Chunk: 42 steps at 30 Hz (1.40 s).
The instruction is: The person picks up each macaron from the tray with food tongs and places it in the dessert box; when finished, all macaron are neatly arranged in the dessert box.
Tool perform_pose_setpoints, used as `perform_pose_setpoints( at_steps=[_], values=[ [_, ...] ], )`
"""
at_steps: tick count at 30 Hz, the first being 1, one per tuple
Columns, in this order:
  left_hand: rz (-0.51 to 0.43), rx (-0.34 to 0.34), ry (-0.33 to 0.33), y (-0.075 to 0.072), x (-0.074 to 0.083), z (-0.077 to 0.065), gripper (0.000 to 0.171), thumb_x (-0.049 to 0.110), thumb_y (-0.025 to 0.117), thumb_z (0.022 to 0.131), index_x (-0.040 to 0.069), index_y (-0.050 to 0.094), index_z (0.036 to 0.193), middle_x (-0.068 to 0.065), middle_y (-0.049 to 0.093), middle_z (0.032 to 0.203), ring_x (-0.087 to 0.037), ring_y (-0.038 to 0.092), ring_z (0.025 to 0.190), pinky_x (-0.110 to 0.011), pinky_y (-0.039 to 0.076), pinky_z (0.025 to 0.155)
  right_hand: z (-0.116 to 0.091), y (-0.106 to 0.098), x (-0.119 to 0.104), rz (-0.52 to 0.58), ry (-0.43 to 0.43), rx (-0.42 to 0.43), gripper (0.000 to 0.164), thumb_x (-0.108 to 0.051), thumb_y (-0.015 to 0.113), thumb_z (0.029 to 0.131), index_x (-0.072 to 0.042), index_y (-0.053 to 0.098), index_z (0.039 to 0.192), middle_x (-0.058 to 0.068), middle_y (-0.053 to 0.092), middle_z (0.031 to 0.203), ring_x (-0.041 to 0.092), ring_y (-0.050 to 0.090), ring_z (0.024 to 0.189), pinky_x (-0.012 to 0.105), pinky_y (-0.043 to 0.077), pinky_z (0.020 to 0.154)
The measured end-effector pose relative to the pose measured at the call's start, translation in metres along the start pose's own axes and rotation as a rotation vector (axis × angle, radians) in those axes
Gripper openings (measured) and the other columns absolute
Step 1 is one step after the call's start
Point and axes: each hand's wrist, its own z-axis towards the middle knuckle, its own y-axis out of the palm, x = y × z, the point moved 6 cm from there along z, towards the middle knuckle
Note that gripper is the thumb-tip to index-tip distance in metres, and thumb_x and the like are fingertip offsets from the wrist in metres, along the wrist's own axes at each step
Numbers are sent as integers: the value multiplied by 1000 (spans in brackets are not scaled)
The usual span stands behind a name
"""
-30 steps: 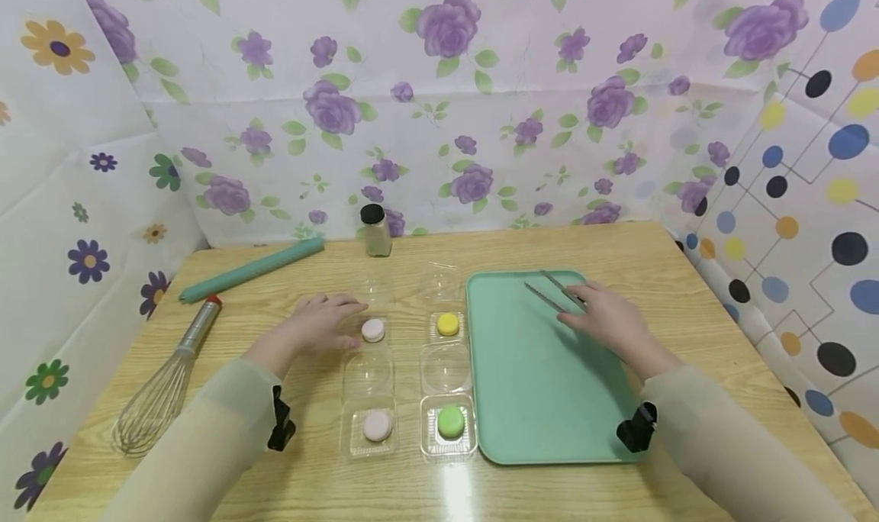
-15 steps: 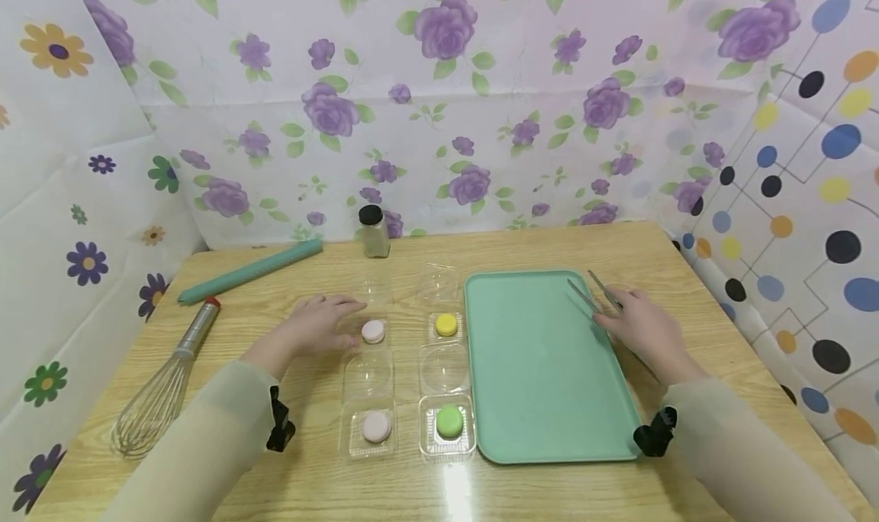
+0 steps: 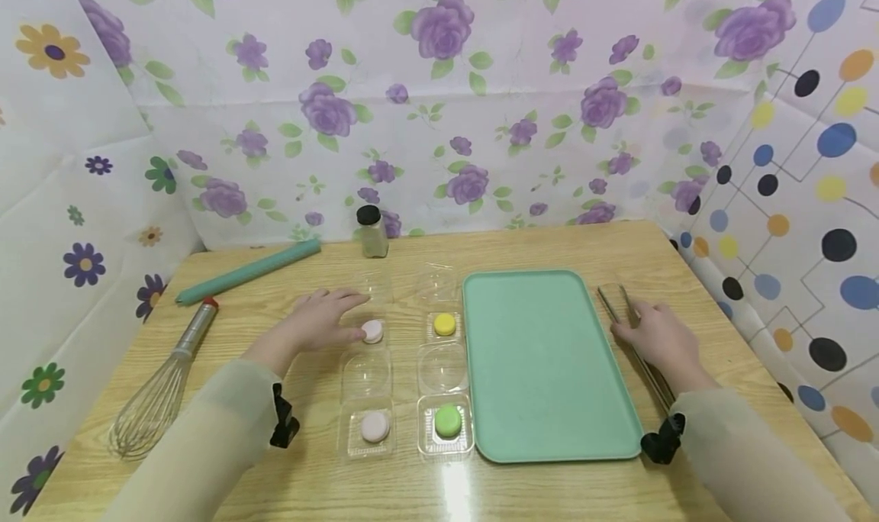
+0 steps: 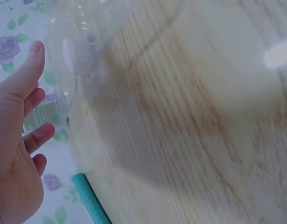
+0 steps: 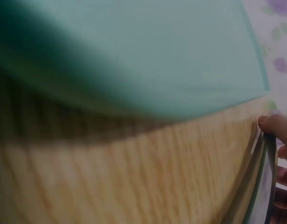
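Note:
In the head view my right hand point(image 3: 662, 343) holds metal tongs point(image 3: 643, 365) beside the right edge of the green tray point(image 3: 542, 369). Thumb and fingers lie on either side of the tongs point(image 5: 261, 182) in the right wrist view. My left hand point(image 3: 316, 322) has its fingers spread at the clear plastic box point(image 3: 366, 377) column. Its thumb is at the pale pink macaron point(image 3: 373, 331); whether they touch I cannot tell. Another pale pink macaron point(image 3: 375, 426), a yellow macaron point(image 3: 445, 324) and a green macaron point(image 3: 448, 420) sit in clear boxes.
A whisk point(image 3: 161, 385) lies at the left, with a green rolling pin point(image 3: 249, 272) behind it. Near the back edge stands a black-capped jar point(image 3: 372, 232). Patterned cloth point(image 3: 426, 110) encloses the wooden table point(image 3: 275, 476) at the back and sides.
My right hand has carried the tongs rightward from over the tray and down to the table beside it. The left hand has shifted slightly, its thumb now closer to the macaron.

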Motion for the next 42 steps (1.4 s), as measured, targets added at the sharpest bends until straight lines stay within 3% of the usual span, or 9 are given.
perform_pose_setpoints(
  at_steps=[5,10,20,24,29,34,42],
  values=[
    [-10,15,6,-5,8,5,67,44,60,89,18,36,146,-11,35,147,-46,30,128,-66,21,98,0,2,3,-10,27,0,89,-66,50,84,2,35,141,37,35,129,53,48,102,55,43,62],
    [-23,15,15,-11,18,10,67,43,61,89,17,36,145,-12,34,147,-44,30,128,-65,20,99,1,2,-3,-9,30,-35,97,-70,46,82,3,28,143,39,31,130,54,45,106,60,42,67],
    [-20,-15,-7,-6,24,20,67,44,60,89,16,36,145,-11,35,147,-42,30,129,-63,22,99,8,-5,-15,-27,40,-27,97,-70,44,83,2,26,144,38,30,132,53,46,105,56,43,62],
    [-28,-9,-13,-5,27,25,68,45,60,89,16,36,145,-12,34,147,-44,27,131,-64,20,100,13,-11,-34,-29,-4,-16,94,-68,45,85,0,24,146,37,28,136,55,39,113,63,41,74],
    [-41,-1,-17,-7,33,33,72,49,60,87,14,36,145,-14,34,147,-45,27,131,-63,19,101,20,-17,-69,-51,-98,-4,86,-59,51,88,2,27,145,36,32,137,55,30,121,66,28,94],
    [-49,-9,-42,-7,37,40,73,49,60,87,13,34,146,-14,34,147,-45,25,132,-63,18,102,28,-16,-104,-66,-193,12,78,-48,57,88,1,33,143,31,42,134,53,33,122,64,27,97],
    [-68,-19,-49,-3,47,51,74,47,60,88,10,34,145,-12,41,143,-40,30,132,-60,17,103,38,-8,-146,20,-292,-13,72,-42,62,88,-2,36,142,21,55,126,44,43,120,60,31,98]
  ],
)
